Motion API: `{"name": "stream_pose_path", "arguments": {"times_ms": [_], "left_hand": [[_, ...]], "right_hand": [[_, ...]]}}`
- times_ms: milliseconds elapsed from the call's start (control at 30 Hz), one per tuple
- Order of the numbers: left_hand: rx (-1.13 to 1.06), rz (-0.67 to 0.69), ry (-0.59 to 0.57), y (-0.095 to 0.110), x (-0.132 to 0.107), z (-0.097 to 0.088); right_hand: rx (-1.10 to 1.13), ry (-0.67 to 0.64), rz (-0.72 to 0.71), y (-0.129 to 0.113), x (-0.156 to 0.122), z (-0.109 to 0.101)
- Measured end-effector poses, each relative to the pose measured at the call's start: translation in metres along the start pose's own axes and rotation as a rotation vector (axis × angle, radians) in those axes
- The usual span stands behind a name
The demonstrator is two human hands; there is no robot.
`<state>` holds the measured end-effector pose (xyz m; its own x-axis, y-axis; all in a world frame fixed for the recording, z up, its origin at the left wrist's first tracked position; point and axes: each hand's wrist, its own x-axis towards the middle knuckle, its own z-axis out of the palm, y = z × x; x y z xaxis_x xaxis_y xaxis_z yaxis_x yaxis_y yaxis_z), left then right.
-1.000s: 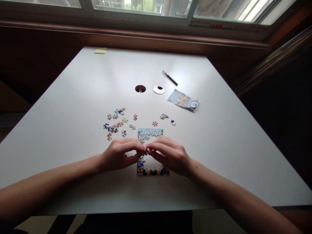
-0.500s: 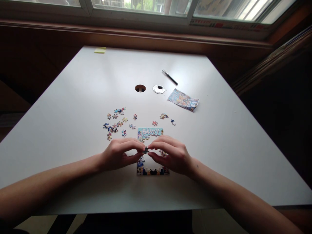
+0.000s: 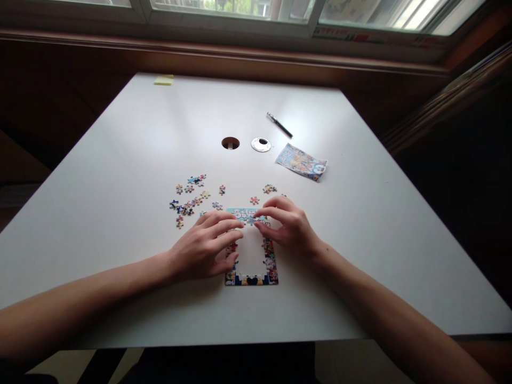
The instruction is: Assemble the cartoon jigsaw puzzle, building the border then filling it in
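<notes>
A partly built jigsaw puzzle (image 3: 252,279) lies on the white table (image 3: 120,160) in front of me, its border done and its middle bare. My left hand (image 3: 206,245) rests on the puzzle's left side, fingers stretched out flat toward the top strip. My right hand (image 3: 290,224) is at the top right corner, thumb and fingers pinched together on the blue title strip. What they pinch is hidden. Several loose puzzle pieces (image 3: 188,205) lie scattered just left of and beyond the puzzle.
A colourful printed leaflet (image 3: 302,161) lies beyond my right hand, with a black pen (image 3: 279,125) further back. A round cable hole (image 3: 230,143) and its metal cap (image 3: 261,144) sit mid-table. A yellow note pad (image 3: 164,80) is at the far left edge.
Both hands held a small dark piece above the puzzle's middle; they have moved forward to the top strip. The left hand's fingers have flattened out, and the piece no longer shows.
</notes>
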<state>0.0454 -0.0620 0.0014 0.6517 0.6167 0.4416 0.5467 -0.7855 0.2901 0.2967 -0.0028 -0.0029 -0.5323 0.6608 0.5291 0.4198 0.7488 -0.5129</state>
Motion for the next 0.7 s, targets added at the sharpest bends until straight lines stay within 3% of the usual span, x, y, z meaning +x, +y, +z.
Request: {"name": "stream_pose_path", "arguments": {"times_ms": [167, 700], "left_hand": [[-0.003, 0.018, -0.041, -0.0006, 0.0007, -0.0004], [-0.008, -0.014, -0.110, 0.0000, 0.0019, -0.0017]], "right_hand": [[-0.015, -0.092, 0.010, -0.0015, -0.0009, 0.0076], [-0.047, -0.140, 0.025, -0.0044, 0.0003, 0.0063]]}}
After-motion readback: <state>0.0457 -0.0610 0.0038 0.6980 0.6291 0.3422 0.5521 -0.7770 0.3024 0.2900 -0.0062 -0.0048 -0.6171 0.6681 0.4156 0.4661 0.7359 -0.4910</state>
